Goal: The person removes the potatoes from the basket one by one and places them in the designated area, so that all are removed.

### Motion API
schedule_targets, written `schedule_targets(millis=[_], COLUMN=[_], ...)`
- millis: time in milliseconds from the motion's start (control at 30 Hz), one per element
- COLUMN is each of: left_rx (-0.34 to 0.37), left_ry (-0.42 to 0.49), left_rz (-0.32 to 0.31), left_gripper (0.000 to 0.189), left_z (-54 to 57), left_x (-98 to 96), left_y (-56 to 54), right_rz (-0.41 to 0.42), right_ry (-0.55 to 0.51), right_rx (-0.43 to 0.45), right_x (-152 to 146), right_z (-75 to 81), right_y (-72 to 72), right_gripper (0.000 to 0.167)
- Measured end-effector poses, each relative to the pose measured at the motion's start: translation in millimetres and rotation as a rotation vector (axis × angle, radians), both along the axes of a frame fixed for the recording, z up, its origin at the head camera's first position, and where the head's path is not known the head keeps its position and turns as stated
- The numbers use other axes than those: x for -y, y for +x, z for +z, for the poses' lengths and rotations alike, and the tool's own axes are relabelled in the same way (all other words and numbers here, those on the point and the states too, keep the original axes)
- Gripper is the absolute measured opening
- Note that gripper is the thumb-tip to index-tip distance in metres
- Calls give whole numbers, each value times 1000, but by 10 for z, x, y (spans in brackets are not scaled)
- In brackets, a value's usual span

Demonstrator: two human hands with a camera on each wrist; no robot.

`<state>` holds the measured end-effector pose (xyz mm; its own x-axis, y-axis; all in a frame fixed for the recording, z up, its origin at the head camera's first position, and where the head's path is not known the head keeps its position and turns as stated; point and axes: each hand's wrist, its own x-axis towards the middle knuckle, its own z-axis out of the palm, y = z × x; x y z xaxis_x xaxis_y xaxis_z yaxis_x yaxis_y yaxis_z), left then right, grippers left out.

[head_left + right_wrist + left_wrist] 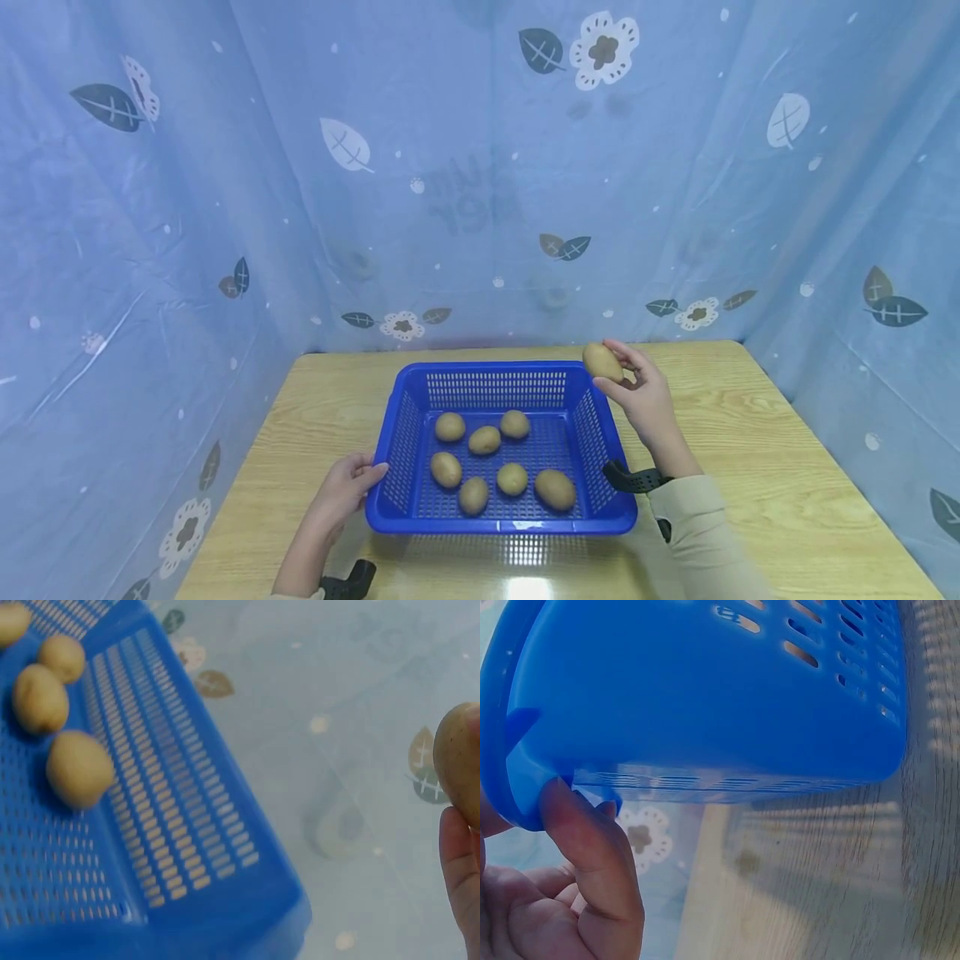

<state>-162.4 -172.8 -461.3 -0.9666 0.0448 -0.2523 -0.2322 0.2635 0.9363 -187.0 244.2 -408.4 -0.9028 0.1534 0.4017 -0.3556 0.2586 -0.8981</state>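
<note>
A blue plastic basket (504, 527) with slotted walls stands on the table, and several potatoes (484, 440) lie spread over its floor. At the basket's left rim, my left hand (347, 490) grips the edge; the left wrist view shows its fingers (592, 847) curled under the rim. My right hand (643, 392) holds a potato (602, 362) between thumb and fingers, raised over the basket's far right corner. In the right wrist view this held potato (459, 765) sits at the right edge, partly cut off, apart from the basket wall.
The light wooden table (750, 467) extends to both sides of the basket. A blue curtain (465, 167) with leaf and flower prints hangs behind the table and along both sides. Dark bands (633, 479) circle both wrists.
</note>
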Motion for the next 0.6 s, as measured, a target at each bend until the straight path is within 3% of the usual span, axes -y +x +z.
schedule_targets(millis=[333,600], left_rx=[4,12], left_ry=[-9,-16], left_rz=[-6,-3], left_gripper=[34,35], left_z=[4,-25], left_x=[7,15], left_y=[-7,-17], right_rz=[-44,-103], right_ry=[36,68], right_rx=[-49,7], right_x=[-212,-369], right_z=[1,-103], right_y=[127,133], right_gripper=[53,55])
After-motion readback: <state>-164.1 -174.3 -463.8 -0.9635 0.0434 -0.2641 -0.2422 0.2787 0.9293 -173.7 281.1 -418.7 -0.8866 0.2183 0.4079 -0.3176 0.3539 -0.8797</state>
